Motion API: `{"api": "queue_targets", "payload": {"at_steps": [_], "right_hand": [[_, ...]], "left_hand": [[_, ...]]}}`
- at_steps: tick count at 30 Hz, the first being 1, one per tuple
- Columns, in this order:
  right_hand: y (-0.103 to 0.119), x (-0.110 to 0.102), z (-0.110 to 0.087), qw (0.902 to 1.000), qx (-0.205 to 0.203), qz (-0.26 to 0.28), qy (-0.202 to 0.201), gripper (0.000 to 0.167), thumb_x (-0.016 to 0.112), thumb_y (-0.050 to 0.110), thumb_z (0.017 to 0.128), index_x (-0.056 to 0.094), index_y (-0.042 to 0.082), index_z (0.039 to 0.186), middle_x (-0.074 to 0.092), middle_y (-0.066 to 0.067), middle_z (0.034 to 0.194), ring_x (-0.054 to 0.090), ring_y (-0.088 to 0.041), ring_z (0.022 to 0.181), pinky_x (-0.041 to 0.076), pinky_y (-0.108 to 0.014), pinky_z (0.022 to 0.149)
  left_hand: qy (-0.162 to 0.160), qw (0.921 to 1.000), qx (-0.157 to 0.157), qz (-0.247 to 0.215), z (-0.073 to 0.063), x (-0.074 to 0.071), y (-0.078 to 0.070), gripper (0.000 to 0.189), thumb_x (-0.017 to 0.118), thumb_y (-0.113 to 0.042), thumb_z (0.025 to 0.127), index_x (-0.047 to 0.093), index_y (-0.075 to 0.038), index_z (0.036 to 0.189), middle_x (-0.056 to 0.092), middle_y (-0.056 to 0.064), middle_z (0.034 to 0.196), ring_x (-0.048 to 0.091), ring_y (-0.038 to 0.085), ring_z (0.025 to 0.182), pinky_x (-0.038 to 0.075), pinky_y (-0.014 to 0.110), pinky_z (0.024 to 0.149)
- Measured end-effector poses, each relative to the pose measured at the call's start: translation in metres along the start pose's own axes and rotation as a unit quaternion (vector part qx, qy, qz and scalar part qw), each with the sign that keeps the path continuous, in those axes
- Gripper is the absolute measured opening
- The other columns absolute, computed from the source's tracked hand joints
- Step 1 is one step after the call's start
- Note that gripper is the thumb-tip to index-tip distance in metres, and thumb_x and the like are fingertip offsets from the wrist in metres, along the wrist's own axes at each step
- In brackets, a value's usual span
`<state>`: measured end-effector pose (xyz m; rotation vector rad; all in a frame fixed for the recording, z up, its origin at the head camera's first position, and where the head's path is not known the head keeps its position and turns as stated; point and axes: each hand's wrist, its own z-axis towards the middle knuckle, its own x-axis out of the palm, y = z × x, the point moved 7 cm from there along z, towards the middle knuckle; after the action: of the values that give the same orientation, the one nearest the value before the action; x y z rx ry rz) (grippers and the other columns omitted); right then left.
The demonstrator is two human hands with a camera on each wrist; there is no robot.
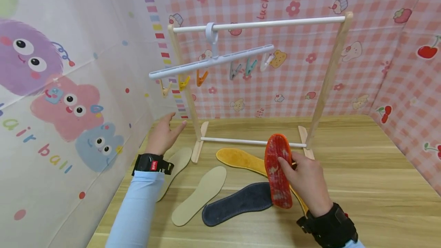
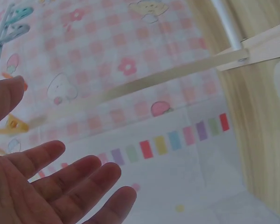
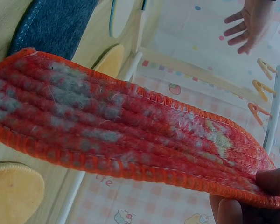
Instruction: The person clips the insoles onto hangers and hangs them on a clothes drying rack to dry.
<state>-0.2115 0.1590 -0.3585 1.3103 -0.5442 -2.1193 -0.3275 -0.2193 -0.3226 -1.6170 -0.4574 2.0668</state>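
Observation:
My right hand (image 1: pixel 309 181) pinches a red insole (image 1: pixel 276 169) by its edge, thumb on the face towards me. Up close in the right wrist view, the red insole (image 3: pixel 116 126) shows fuzzy grey patches and orange edge stitching. Raised near the left post, my left hand (image 1: pixel 162 136) is empty with its fingers spread. Above it hangs a pale clip hanger (image 1: pixel 215 61) with several small coloured clips, among them a yellow clip (image 1: pixel 184 82) and an orange clip (image 1: pixel 201 78). The hanger tilts, its left end lower.
A wooden stand with a white top rail (image 1: pixel 286 23) carries the hanger. On the table lie a dark blue insole (image 1: pixel 237 204), a yellow insole (image 1: pixel 241 159) partly covered by the red one, and two cream insoles, one (image 1: pixel 200 196) in front and one (image 1: pixel 179 160) beside my left wrist.

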Motion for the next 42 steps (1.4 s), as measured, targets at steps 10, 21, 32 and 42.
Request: {"api": "queue_targets", "payload": {"at_steps": [10,21,32,42], "right_hand": [[0.000,0.004,-0.002,0.9998,0.012,0.011,0.010,0.024,0.074,0.017,0.090,0.071,-0.004,0.100,0.071,-0.013,0.080,0.065,-0.018,0.062,0.053,-0.031,0.053],[0.000,0.006,-0.003,0.9998,0.014,0.005,0.011,0.025,0.074,0.018,0.090,0.072,-0.004,0.101,0.072,-0.013,0.080,0.064,-0.017,0.061,0.050,-0.030,0.051],[-0.002,0.006,-0.004,0.9999,0.007,0.010,0.012,0.023,0.075,0.017,0.090,0.072,-0.004,0.100,0.072,-0.012,0.080,0.064,-0.016,0.062,0.051,-0.029,0.052],[-0.004,0.002,-0.004,0.9998,0.009,0.018,0.009,0.022,0.074,0.018,0.091,0.073,-0.003,0.098,0.072,-0.010,0.079,0.063,-0.013,0.060,0.049,-0.027,0.050]], "left_hand": [[-0.065,0.9977,-0.002,-0.015,0.011,-0.033,-0.008,0.072,0.054,-0.048,0.099,0.037,0.001,0.149,0.045,0.028,0.144,0.052,0.045,0.123,0.042,0.059,0.098],[-0.134,0.9908,-0.016,-0.014,0.029,-0.061,-0.023,0.074,0.056,-0.050,0.098,0.035,-0.003,0.151,0.046,0.024,0.146,0.049,0.043,0.127,0.040,0.059,0.100],[-0.198,0.9778,-0.055,-0.041,0.051,-0.065,-0.037,0.054,0.058,-0.044,0.096,0.052,-0.003,0.130,0.057,0.017,0.109,0.055,0.035,0.101,0.042,0.053,0.084],[-0.223,0.9678,-0.110,-0.040,0.063,-0.063,-0.038,0.050,0.055,-0.049,0.097,0.058,-0.002,0.115,0.057,0.012,0.092,0.053,0.031,0.086,0.037,0.046,0.076]]}}
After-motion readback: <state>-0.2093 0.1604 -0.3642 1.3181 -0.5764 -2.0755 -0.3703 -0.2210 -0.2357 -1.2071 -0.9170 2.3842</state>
